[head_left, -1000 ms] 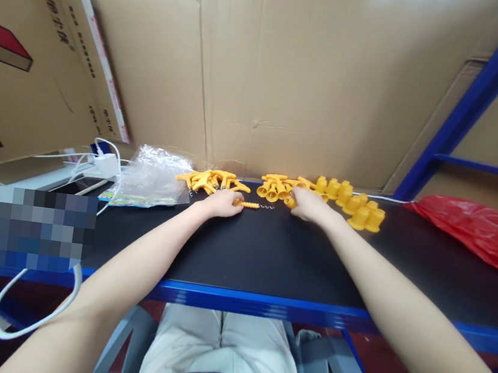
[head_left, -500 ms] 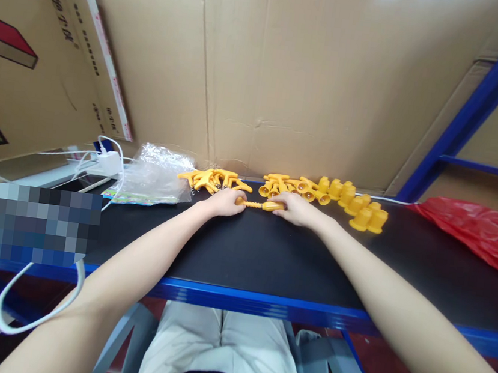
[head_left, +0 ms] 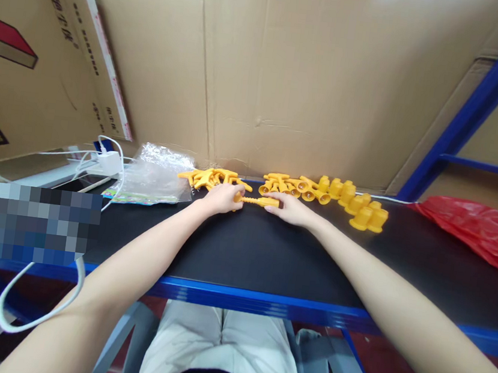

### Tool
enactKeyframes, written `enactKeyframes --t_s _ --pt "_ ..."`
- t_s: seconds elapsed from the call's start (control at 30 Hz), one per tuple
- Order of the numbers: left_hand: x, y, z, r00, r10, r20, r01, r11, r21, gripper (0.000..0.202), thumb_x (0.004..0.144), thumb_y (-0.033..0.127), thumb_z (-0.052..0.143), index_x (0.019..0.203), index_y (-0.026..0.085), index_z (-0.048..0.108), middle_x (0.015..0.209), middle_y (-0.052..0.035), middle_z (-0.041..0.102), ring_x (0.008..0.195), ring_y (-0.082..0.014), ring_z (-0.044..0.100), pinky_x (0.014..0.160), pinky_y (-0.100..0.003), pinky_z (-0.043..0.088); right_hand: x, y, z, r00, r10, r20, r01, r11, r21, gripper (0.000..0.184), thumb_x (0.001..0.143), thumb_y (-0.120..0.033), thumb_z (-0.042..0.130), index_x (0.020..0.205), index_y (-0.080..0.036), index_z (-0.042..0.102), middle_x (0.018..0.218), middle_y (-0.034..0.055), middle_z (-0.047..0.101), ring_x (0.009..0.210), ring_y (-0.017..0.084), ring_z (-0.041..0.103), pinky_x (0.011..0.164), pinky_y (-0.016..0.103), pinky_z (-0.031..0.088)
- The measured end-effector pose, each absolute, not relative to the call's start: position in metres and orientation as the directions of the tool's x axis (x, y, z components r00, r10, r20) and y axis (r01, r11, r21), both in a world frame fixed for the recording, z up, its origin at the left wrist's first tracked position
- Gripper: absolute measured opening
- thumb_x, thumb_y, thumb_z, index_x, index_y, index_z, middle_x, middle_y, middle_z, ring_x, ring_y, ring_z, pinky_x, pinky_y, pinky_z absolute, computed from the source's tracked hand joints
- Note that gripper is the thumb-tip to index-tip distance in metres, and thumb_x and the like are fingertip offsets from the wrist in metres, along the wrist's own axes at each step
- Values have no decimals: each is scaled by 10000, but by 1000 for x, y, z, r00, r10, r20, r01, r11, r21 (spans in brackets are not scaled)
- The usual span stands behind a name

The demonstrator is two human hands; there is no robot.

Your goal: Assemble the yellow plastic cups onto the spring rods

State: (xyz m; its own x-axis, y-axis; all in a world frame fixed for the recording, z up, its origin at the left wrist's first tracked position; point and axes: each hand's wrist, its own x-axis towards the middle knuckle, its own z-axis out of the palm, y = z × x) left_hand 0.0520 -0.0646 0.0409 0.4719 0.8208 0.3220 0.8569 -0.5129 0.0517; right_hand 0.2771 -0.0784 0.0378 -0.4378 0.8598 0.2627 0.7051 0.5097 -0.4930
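Note:
Between my two hands, low over the black table, lies a yellow plastic piece with a ridged, screw-like shaft (head_left: 251,200). My left hand (head_left: 224,198) is closed around its left end, a handle mostly hidden by the fingers. At the other end sits a wider yellow sleeve (head_left: 269,202), pinched at its right side by my right hand (head_left: 292,209). Just behind my left hand is a heap of yellow T-shaped handles (head_left: 207,178) with small dark metallic bits. Beyond my right hand lie several yellow handles with flared, cup-like ends (head_left: 279,184).
Several yellow cups (head_left: 362,215) stand upright at the right. Farther right is a red plastic bag (head_left: 466,228). A clear plastic bag (head_left: 155,172), a white charger (head_left: 110,163) and cables lie at the left. A cardboard wall (head_left: 311,85) closes off the back.
Both hands have shifted slightly left with the yellow piece. My left hand has turned a little, and my right fingers have changed their hold on the sleeve.

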Motion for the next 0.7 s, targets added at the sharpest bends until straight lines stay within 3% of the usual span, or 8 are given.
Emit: enactKeyframes --t_s 0.13,0.27,0.43,0.53,0.7 --pt "52 -65 42 470 819 329 861 -507 33 293 710 331 533 977 218 571 792 -29 623 737 -189 589 629 -262 413 287 -73 39 -390 911 136 610 366 -702 551 674 -234 691 1170 -114 485 1125 140 568 821 169 610 801 350 490" --pt "53 -65 41 448 825 344 868 -494 55 290 711 327 535 976 216 571 793 -26 626 743 -183 589 629 -255 410 295 -70 39 -407 912 47 398 223 -890 388 672 -198 698 1014 -133 526 892 65 621 726 133 620 758 313 507" --pt "54 -66 39 447 816 366 858 -508 83 283 699 317 544 960 212 572 763 -17 624 719 -177 586 617 -253 407 297 -70 40 -431 902 -20 335 139 -932 204 785 -303 618 871 -122 578 784 79 656 690 122 625 690 248 515" --pt "54 -66 38 418 831 366 869 -483 104 289 703 330 540 961 206 577 764 -21 624 721 -177 586 629 -257 413 295 -69 39 -419 907 -33 311 110 -944 207 844 -332 543 877 -128 564 831 92 671 640 104 625 609 214 510" --pt "54 -64 35 408 834 372 865 -483 136 276 697 329 545 940 204 582 745 -17 623 704 -174 585 618 -255 412 293 -67 38 -425 905 -5 327 149 -933 262 867 -383 495 808 -130 521 732 81 671 513 81 586 491 192 455"
